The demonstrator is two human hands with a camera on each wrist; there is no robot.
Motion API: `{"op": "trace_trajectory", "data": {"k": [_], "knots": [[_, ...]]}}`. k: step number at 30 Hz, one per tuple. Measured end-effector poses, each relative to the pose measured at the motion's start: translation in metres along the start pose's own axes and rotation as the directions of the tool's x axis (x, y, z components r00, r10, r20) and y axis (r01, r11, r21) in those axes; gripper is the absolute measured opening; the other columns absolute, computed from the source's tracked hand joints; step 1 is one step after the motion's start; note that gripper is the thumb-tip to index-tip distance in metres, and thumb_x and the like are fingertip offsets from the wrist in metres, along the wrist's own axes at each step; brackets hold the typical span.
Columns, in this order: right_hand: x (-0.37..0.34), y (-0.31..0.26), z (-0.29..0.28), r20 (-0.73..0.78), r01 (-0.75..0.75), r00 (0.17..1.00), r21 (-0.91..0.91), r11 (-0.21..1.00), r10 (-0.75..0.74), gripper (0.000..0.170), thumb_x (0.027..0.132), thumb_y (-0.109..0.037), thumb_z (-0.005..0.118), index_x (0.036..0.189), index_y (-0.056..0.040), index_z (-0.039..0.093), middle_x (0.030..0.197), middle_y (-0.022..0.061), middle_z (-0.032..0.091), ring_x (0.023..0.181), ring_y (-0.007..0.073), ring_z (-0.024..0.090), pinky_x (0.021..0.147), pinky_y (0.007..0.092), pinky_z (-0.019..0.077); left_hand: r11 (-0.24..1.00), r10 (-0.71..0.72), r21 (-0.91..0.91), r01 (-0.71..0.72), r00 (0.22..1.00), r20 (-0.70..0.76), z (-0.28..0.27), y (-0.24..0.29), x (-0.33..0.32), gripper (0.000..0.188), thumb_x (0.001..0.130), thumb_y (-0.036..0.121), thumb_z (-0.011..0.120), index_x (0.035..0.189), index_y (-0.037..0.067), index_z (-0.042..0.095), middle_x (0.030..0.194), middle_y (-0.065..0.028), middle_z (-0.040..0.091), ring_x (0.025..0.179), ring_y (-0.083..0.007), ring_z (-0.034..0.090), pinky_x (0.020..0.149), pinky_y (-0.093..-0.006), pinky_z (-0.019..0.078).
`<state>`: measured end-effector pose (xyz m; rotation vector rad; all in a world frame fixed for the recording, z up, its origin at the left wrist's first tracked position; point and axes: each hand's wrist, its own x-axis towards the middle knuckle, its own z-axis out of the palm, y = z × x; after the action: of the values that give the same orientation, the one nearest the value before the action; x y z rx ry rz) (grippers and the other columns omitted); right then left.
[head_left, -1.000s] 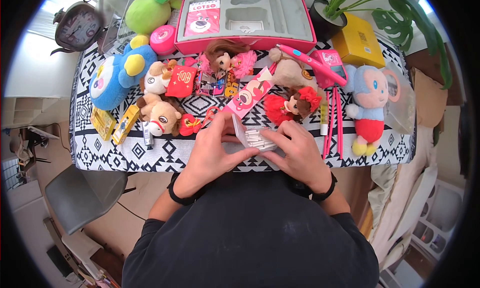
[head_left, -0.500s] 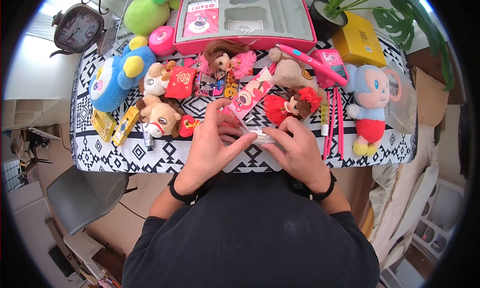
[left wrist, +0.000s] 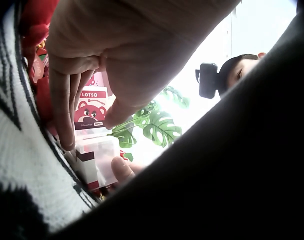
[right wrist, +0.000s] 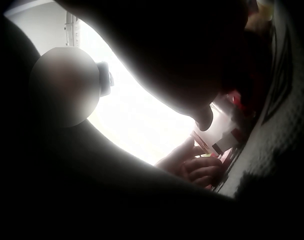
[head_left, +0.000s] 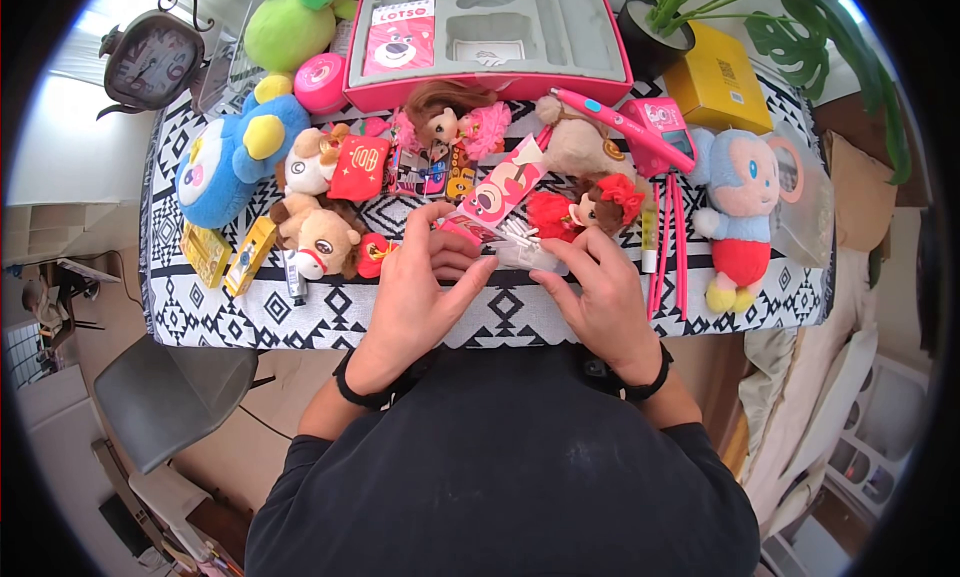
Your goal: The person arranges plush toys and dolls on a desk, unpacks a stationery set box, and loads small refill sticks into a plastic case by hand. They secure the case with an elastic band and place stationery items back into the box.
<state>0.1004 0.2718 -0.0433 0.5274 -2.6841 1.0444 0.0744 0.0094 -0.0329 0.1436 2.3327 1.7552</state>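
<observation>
A clear plastic box [left wrist: 106, 155] of small white cylinders [head_left: 519, 233] sits near the front edge's middle on the black-and-white cloth-covered worktop [head_left: 345, 312]; left hand [head_left: 420, 292] and right hand [head_left: 603, 305] flank it, fingers loosely parted, gripping nothing.

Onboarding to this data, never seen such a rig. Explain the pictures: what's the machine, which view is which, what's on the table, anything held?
No machine here. Each grip is a person's bare hand: the left hand and the right hand.

The wide picture is taken from the person's head, looking forward and down. The two close, dark-edged ones come from the wrists, one per hand.

On the patterned cloth are plush toys, dolls, a yellow box, a pink pen-shaped device and a large pink box with a grey tray.

Both hands work at a small clear box, with short white sticks at it. Whether either hand actually pinches it, I can't tell.
</observation>
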Motion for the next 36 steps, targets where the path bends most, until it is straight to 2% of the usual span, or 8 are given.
{"op": "trace_trajectory", "data": {"k": [6,10,15,18,28,30,33,36], "knots": [[0.0,-0.001,0.0,-0.014,0.006,1.0,-0.004,1.0,-0.006,0.041,0.095,-0.026,0.099,0.123,-0.0013,0.083,0.101,0.0103,0.066,0.089,0.0326,0.069,0.078,0.0461,0.0549,1.0,-0.018,0.023,0.018,1.0,0.004,-0.004,0.005,-0.005,0.07,0.104,0.003,0.091,0.159,-0.005,0.049,0.114,-0.0188,0.084,0.101,-0.0219,0.086,0.09,-0.0333,0.0701],[0.0,-0.004,-0.002,-0.052,0.039,0.998,0.012,0.999,-0.038,0.038,0.089,-0.024,0.102,0.113,-0.0022,0.083,0.098,0.0092,0.066,0.087,0.0312,0.069,0.076,0.0442,0.0549,1.0,-0.015,0.016,0.015,1.0,0.016,-0.008,0.003,-0.011,0.074,0.102,0.001,0.091,0.162,-0.005,0.049,0.117,-0.0193,0.083,0.103,-0.0232,0.087,0.091,-0.0343,0.0708],[-0.001,-0.005,-0.003,-0.077,0.078,0.994,0.017,0.997,-0.077,0.037,0.086,-0.024,0.104,0.109,-0.0025,0.083,0.095,0.0089,0.066,0.085,0.0305,0.068,0.075,0.0435,0.0552,0.999,0.032,0.029,-0.032,0.999,0.028,-0.01,0.005,-0.016,0.08,0.1,-0.002,0.091,0.167,-0.003,0.047,0.12,-0.0194,0.082,0.106,-0.0252,0.088,0.094,-0.0365,0.0718],[0.0,-0.004,-0.002,-0.099,0.092,0.991,0.022,0.995,-0.09,0.038,0.087,-0.024,0.104,0.11,-0.0024,0.083,0.095,0.009,0.066,0.084,0.0301,0.068,0.074,0.0436,0.0549,0.999,0.042,0.033,-0.043,0.999,0.033,-0.009,0.002,-0.013,0.08,0.101,-0.002,0.091,0.167,-0.004,0.047,0.12,-0.0192,0.082,0.105,-0.0247,0.087,0.093,-0.036,0.0715],[0.007,-0.008,0.001,-0.113,-0.028,0.993,0.025,0.999,0.031,0.035,0.095,-0.02,0.098,0.117,0.0014,0.082,0.096,0.0115,0.066,0.084,0.0328,0.07,0.075,0.0451,0.0559,0.998,0.068,-0.005,-0.068,0.997,0.023,-0.005,0.003,-0.005,0.088,0.101,-0.001,0.091,0.174,-0.005,0.042,0.12,-0.0192,0.082,0.107,-0.0231,0.086,0.094,-0.035,0.0703],[0.007,-0.008,0.001,-0.119,-0.048,0.992,0.032,0.998,0.051,0.035,0.096,-0.021,0.097,0.118,0.0017,0.082,0.096,0.0119,0.066,0.084,0.0332,0.07,0.075,0.0453,0.056,0.99,0.14,0.018,-0.14,0.99,-0.003,-0.004,0.0,-0.005,0.088,0.1,0.003,0.094,0.172,-0.007,0.044,0.115,-0.0191,0.082,0.1,-0.0239,0.088,0.087,-0.0359,0.0722],[0.007,-0.007,0.0,-0.076,-0.071,0.994,0.038,0.997,0.074,0.033,0.098,-0.02,0.095,0.118,0.0023,0.081,0.096,0.0127,0.067,0.084,0.034,0.071,0.075,0.0461,0.0563,0.992,0.12,0.033,-0.119,0.993,-0.007,-0.005,-0.004,-0.007,0.087,0.1,0.003,0.095,0.171,-0.006,0.046,0.115,-0.0189,0.082,0.099,-0.0237,0.088,0.087,-0.0356,0.0722],[0.007,-0.006,0.001,-0.056,-0.027,0.998,0.042,0.999,0.03,0.029,0.106,-0.015,0.088,0.122,0.0072,0.081,0.099,0.0157,0.068,0.086,0.0341,0.07,0.078,0.0432,0.0571,0.993,0.111,0.037,-0.111,0.994,-0.003,-0.005,-0.007,-0.008,0.087,0.1,0.003,0.095,0.171,-0.006,0.047,0.115,-0.0187,0.083,0.099,-0.0234,0.088,0.086,-0.0355,0.0722]]}}
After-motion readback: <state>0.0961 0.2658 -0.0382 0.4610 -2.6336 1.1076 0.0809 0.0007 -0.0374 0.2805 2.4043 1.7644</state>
